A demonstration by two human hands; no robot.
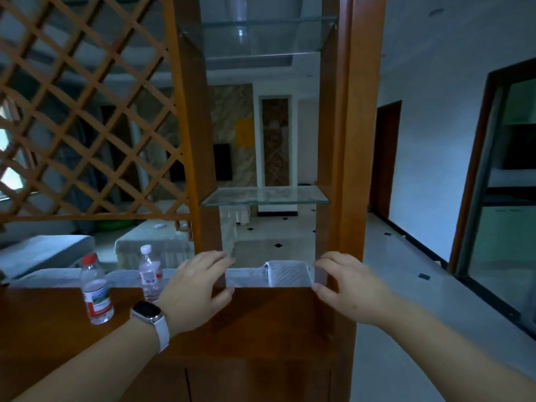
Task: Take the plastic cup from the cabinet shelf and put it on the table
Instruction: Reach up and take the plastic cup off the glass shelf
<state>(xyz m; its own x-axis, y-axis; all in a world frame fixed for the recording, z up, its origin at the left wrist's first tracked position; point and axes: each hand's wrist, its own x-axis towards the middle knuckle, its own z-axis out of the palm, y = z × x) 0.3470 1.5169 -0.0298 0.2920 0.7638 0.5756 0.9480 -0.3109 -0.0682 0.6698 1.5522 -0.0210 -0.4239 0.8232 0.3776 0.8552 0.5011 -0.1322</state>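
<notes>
Standing at the cabinet [352,140], the person has both hands raised at the level of its lowest open compartment, and the task appears barely begun — nothing is held. The left hand [194,288], worn with a white-strapped watch [150,317], has its fingers spread and slightly curled against the left upright. The right hand [348,288] is likewise spread and empty, its fingertips at the right upright.

The plastic cup [241,23] appears to be the clear vessel on the upper glass shelf [290,39], well above both hands and roughly midway between them; it is transparent and partly cut off by the top of the frame, so the identification is a judgement only. The lower glass shelf [265,195], above the hands, carries nothing visible.

The bench [43,329] extends to the left of the left hand — two water bottles, one red-capped [95,288] and one white-capped [149,274], stand on it just beside that hand.

Outstanding: reach up to the top shelf, grasp the cup, lower it, set it on the bench. None of these steps is yet done.
</notes>
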